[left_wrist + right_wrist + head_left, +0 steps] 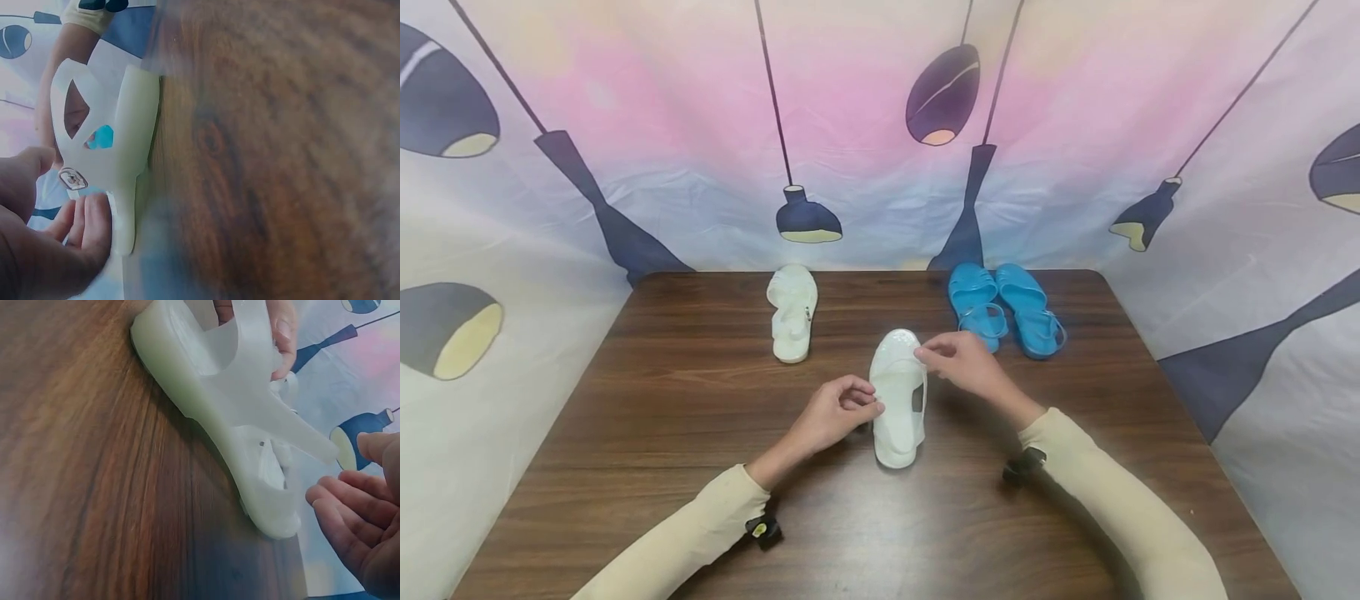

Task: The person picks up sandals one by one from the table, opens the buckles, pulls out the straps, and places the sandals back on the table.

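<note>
Sandal (895, 425), white, rests sole-down on the wooden table (700, 433), between both hands. Left hand (831, 412): thumb and fingertips apart, at the sandal's left side, next to the buckle (74, 179); firm contact cannot be confirmed. Right hand (966, 362): thumb and fingers apart, at the sandal's far right side; free strap end (319, 445) points toward that gap. Second white sandal (792, 329) and blue sandals (976, 285) lie farther back.

White sandals (896, 429) and blue sandals (1040, 336); brown wood-grain surface (700, 425); cream sleeves (700, 525); pink-and-blue backdrop (865, 92) patterned with navy-and-yellow lamps (808, 218).
</note>
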The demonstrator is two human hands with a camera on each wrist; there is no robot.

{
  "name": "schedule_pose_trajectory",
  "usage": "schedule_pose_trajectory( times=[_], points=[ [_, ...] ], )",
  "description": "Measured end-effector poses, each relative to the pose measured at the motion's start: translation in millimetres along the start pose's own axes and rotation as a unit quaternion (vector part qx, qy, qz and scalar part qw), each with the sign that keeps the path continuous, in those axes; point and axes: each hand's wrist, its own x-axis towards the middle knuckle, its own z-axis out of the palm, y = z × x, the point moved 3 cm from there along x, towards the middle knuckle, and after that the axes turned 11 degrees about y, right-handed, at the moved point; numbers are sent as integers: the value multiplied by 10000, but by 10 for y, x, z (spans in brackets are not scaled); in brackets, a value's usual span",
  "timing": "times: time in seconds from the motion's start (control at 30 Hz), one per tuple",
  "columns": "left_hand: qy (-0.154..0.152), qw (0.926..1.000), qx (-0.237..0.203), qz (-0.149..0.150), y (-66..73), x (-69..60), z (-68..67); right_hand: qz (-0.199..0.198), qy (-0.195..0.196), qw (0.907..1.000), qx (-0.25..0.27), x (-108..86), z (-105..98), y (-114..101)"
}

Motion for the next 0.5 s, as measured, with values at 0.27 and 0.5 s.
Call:
schedule_pose_trajectory(
  times=[0.27,0.5],
  points=[
    [205,9988,388,-234,3,-110,-35,475,-213,9986,17,-315,-67,116],
    [98,9982,533,-272,-29,-192,-14,799,-605,9947,218,-570,36,160]
  ],
)
